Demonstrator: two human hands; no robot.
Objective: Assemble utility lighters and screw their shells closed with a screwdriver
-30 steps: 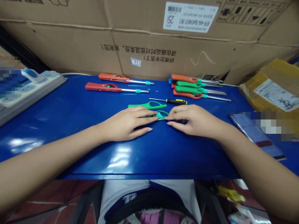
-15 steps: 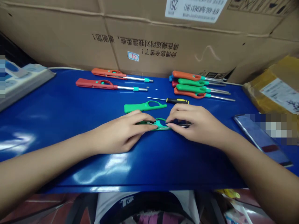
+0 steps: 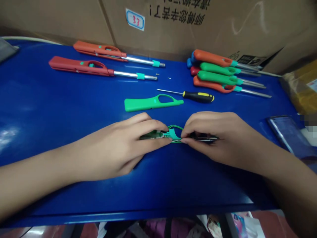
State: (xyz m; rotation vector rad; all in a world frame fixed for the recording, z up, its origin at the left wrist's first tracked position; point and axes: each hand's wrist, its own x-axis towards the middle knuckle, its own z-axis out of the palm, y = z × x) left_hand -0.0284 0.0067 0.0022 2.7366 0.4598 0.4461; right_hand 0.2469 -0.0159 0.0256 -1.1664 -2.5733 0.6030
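Note:
My left hand (image 3: 119,147) and my right hand (image 3: 215,137) pinch a green long-nosed lighter (image 3: 173,135) that lies open on the blue table (image 3: 61,109). The left fingers hold its green body part, the right fingers hold the end with the metal tube. A teal trigger piece shows between my fingertips. Just beyond lies a loose green handle shell (image 3: 152,102), and right of it a black and yellow screwdriver (image 3: 195,96).
Two red lighters (image 3: 99,64) lie at the back left. A pile of several orange and green lighters (image 3: 218,72) sits at the back right. Cardboard boxes (image 3: 173,23) stand behind the table. A phone (image 3: 288,135) lies at the right edge.
My head has tipped down and closer, so the table fills the view. Both hands have drawn slightly toward me with the opened lighter still pinched between them.

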